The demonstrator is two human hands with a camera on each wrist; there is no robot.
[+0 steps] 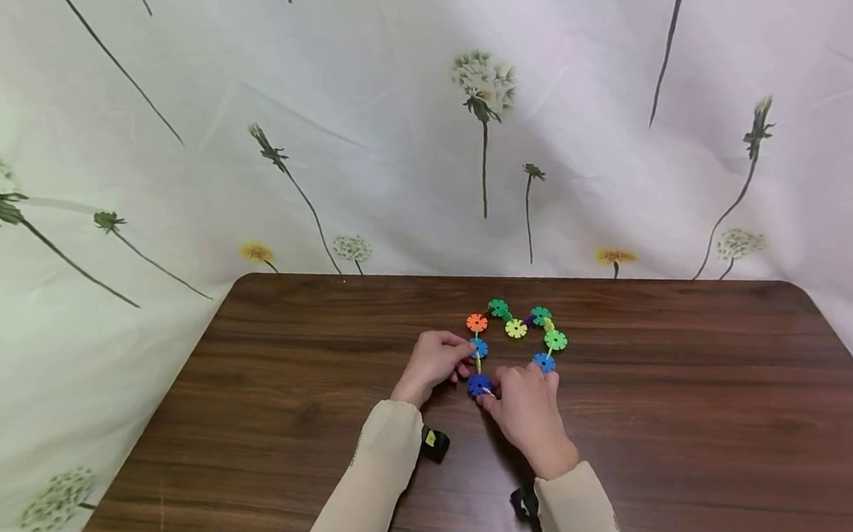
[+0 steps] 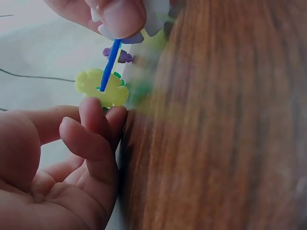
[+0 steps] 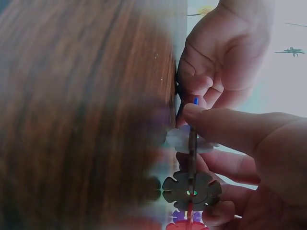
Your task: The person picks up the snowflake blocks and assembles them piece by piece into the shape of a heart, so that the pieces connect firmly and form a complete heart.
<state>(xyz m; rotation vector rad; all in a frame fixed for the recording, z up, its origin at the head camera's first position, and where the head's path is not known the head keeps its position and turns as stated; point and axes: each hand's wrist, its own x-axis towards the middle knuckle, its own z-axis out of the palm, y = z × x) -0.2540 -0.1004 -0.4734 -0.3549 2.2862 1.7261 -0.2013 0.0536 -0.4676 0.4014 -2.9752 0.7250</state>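
Slotted plastic snowflake discs are joined into a heart-like chain on the table. My left hand pinches the chain's left side, fingertips at a blue disc and just behind a yellow disc. Below that, a dark blue disc stands edge-on in the left wrist view. My right hand grips a white disc between thumb and fingers, right against the dark blue one. Its other fingers lie near the chain's right end, by another blue disc. The right hand covers most of the white disc in the head view.
The upper chain has orange, green, yellow and light green discs. Beneath lies a brown wood-grain table. Behind its far edge hangs a white cloth with dandelion prints. Dark wrist cameras sit at both sleeves.
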